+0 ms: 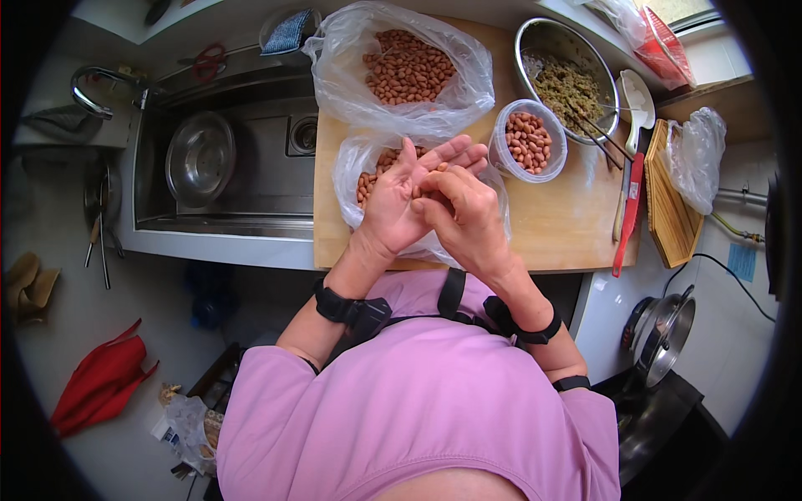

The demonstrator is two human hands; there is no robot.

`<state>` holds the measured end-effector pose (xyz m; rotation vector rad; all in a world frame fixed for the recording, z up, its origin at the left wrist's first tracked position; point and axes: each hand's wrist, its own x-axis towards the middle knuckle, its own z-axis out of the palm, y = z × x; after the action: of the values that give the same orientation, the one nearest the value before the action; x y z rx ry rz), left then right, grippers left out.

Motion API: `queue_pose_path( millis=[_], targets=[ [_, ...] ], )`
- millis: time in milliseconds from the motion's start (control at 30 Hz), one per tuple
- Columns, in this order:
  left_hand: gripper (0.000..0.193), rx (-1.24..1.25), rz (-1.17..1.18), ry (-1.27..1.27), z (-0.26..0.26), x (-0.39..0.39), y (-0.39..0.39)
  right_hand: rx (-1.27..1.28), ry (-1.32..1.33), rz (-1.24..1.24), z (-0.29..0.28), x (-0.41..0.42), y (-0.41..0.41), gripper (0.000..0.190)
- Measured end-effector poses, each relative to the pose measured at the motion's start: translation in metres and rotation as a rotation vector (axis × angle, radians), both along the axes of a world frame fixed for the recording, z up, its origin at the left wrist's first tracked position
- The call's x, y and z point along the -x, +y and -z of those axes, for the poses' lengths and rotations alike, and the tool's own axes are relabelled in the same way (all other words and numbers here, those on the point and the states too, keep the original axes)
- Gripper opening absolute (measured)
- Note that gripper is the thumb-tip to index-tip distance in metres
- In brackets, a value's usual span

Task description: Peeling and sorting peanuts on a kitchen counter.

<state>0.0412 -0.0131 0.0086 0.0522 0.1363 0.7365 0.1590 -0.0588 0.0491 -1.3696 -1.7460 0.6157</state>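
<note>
Palm up, my left hand [396, 203] cradles a few shelled, red-skinned peanuts [442, 167], its fingers extended. The curled fingers of my right hand [463, 210] touch that palm; whether they pinch a peanut is hidden. Beneath both hands is a clear plastic bag [351, 153] with more peanuts [366, 181] in it, partly covered by my wrists. Beyond it lies a larger open plastic bag [338, 81] holding many peanuts [410, 69]. To the right of my fingertips stands a round plastic tub [497, 156] with peanuts [528, 143] inside.
Everything sits on a wooden board [564, 232] beside a steel sink [269, 169] with a metal bowl [200, 160]. At the right are a steel bowl of chopped filling [567, 94], chopsticks [595, 134], a red-handled knife [628, 213] and a wooden tray [673, 200].
</note>
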Motion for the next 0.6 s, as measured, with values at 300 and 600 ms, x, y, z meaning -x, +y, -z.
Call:
queue_pose_path(
  millis=[300,600],
  targets=[
    [0.079,-0.001,0.023,0.001,0.005,-0.003,-0.003,0.116,-0.104,0.061,-0.001,0.007,0.003,0.015],
    [0.078,0.073,0.008,-0.146,0.005,0.005,0.000,0.561,0.762,0.050,-0.014,-0.022,0.008,0.006]
  ],
)
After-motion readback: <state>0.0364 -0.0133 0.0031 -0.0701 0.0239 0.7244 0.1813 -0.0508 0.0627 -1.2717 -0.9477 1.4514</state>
